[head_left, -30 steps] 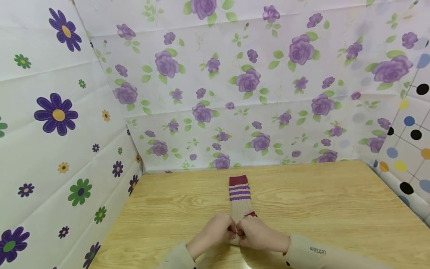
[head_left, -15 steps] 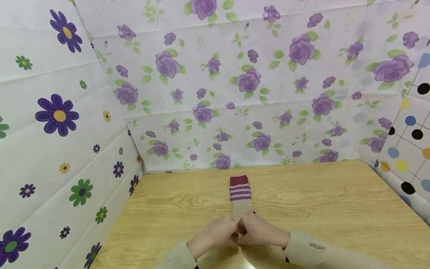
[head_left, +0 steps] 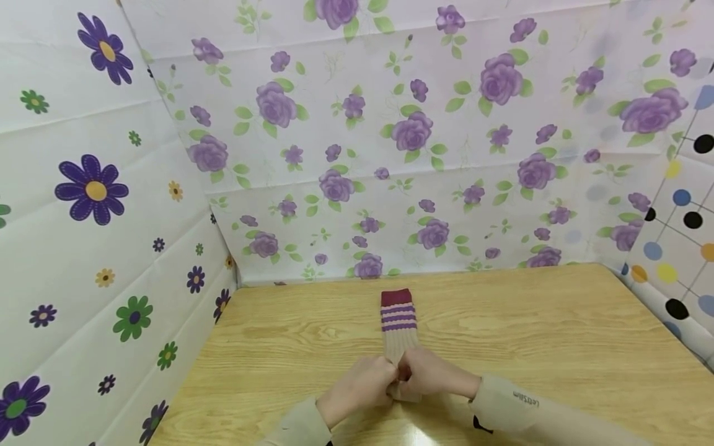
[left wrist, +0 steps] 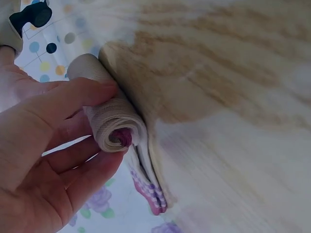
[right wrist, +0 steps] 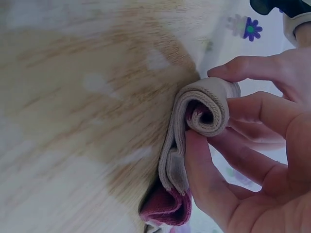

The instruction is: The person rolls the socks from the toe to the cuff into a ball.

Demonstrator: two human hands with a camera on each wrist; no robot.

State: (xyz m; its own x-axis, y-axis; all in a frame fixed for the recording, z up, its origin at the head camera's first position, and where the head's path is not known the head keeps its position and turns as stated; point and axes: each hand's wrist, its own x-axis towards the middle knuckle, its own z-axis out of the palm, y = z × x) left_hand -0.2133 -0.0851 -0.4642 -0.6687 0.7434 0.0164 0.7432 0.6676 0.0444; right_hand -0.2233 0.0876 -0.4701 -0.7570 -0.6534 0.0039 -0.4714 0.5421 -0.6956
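Note:
A pair of beige knit socks [head_left: 400,338], laid one on the other, has maroon cuffs and purple stripes at the far end. The near end is wound into a roll [left wrist: 119,114], maroon showing at its core. My left hand [head_left: 365,384] grips one end of this roll, thumb on top and fingers beneath. At the other end, my right hand [head_left: 437,373] holds the roll [right wrist: 206,104] between thumb and fingers. A maroon heel patch [right wrist: 167,206] lies just past the roll in the right wrist view. In the head view, the hands hide most of the roll.
The socks lie on a light wood table [head_left: 519,322]. Behind it hangs a white sheet with purple roses [head_left: 413,133]. A daisy-print sheet [head_left: 95,248] stands on the left and a dotted one [head_left: 688,248] on the right.
Both hands stay on the roll and have moved slightly away from me along the socks. The maroon patch beside my right hand has gone out of sight in the head view.

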